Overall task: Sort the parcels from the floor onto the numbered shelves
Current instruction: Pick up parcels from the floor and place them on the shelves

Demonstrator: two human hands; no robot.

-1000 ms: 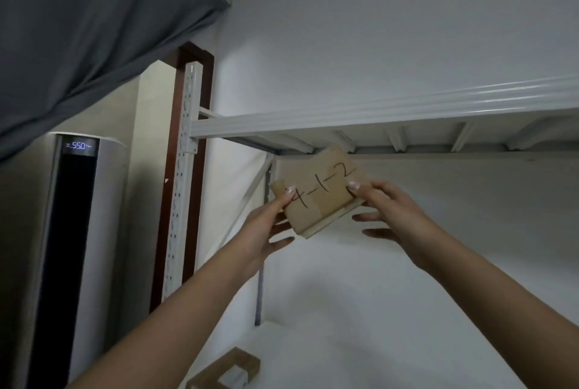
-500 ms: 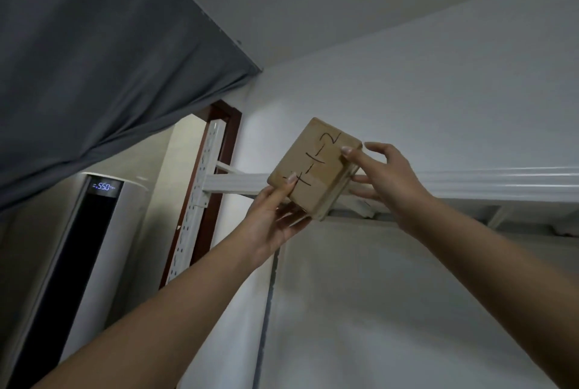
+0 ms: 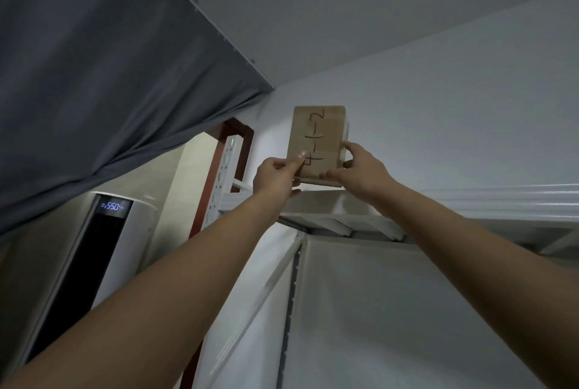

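Note:
A small brown cardboard parcel (image 3: 318,138) marked "4-1-2" in black pen stands upright on its short end, right above the left end of the white top shelf (image 3: 488,200). My left hand (image 3: 275,177) grips its lower left corner, thumb across the front. My right hand (image 3: 360,171) holds the lower right edge, fingers curled round the side. The parcel's bottom edge sits at the shelf's front rim; contact with the shelf is hidden by my hands.
A white perforated upright post (image 3: 224,175) carries the shelf at the left, next to a brown door frame (image 3: 219,150). A grey curtain (image 3: 109,75) hangs at the upper left. A tall standing air conditioner (image 3: 91,260) shows a lit display.
Both hands lifted the parcel from under the top shelf to above its front edge and turned it from tilted to upright. The view tipped upward.

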